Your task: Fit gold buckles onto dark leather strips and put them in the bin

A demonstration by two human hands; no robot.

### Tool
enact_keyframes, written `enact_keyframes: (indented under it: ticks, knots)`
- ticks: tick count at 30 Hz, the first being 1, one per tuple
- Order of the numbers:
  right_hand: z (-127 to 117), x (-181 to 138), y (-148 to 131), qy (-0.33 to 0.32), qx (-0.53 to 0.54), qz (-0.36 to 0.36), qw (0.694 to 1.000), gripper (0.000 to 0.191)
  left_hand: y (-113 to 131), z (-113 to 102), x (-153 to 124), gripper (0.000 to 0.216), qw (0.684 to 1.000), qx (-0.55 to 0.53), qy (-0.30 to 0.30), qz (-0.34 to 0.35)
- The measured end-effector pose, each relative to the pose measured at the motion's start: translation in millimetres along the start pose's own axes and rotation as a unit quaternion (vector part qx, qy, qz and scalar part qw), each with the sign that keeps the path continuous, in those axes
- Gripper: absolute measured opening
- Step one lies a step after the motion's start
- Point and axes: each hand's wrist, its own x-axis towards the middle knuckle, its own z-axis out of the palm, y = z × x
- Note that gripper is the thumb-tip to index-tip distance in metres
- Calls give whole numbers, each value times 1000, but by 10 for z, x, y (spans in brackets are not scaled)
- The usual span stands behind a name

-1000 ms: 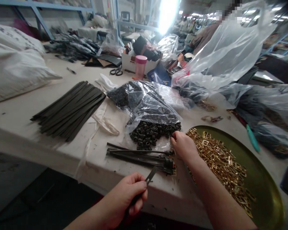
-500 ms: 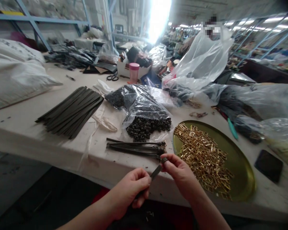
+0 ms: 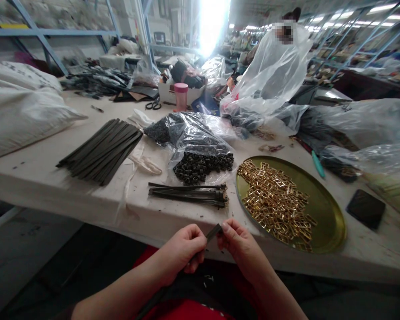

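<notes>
My left hand (image 3: 190, 249) is closed around a dark strap (image 3: 213, 233), whose short end sticks out from the fingers towards the right. The rest of the strap hangs below that fist. My right hand (image 3: 235, 238) is closed in a pinch right beside the strap's tip; what sits inside its fingers is hidden. Just beyond both hands lies a small bundle of dark straps (image 3: 186, 194) with gold-coloured pieces at its right end. Behind it, small black loops (image 3: 200, 168) spill from a clear plastic bag (image 3: 196, 133).
Gold rectangular buckles (image 3: 273, 200) are heaped on an oval tray (image 3: 333, 222) at right. A stack of dark straps (image 3: 102, 151) lies left. A phone (image 3: 366, 209), scissors (image 3: 153, 106), a pink-lidded cup (image 3: 181, 95) and a white sack (image 3: 26, 111) stand around. The table's front edge (image 3: 136, 226) runs before me.
Half a second ago a small dark loop showed in my right fingers; now it is out of sight. Both hands are slightly nearer me relative to the table, and the view has shifted a little.
</notes>
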Motion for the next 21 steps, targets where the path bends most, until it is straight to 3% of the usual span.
enact_keyframes:
  ticks: [5, 9, 12, 15, 19, 21]
  knots:
    - [-17, 9, 59, 56, 78, 14, 995, 23, -5, 39, 26, 12, 999, 33, 10, -1]
    - [0, 18, 90, 70, 143, 63, 985, 36, 8, 43, 32, 10, 998, 59, 27, -6]
    - [5, 29, 109, 78, 151, 65, 983, 32, -17, 23, 45, 11, 996, 82, 33, 4]
    - [-4, 35, 135, 84, 112, 41, 989, 29, -72, -15, 70, 11, 993, 111, 32, 27]
    - [5, 6, 166, 97, -30, -32, 994, 29, -112, -71, 87, 10, 982, 180, 35, 50]
    - [27, -21, 181, 65, -94, -43, 992, 28, -90, -88, 77, 10, 970, 228, 38, 77]
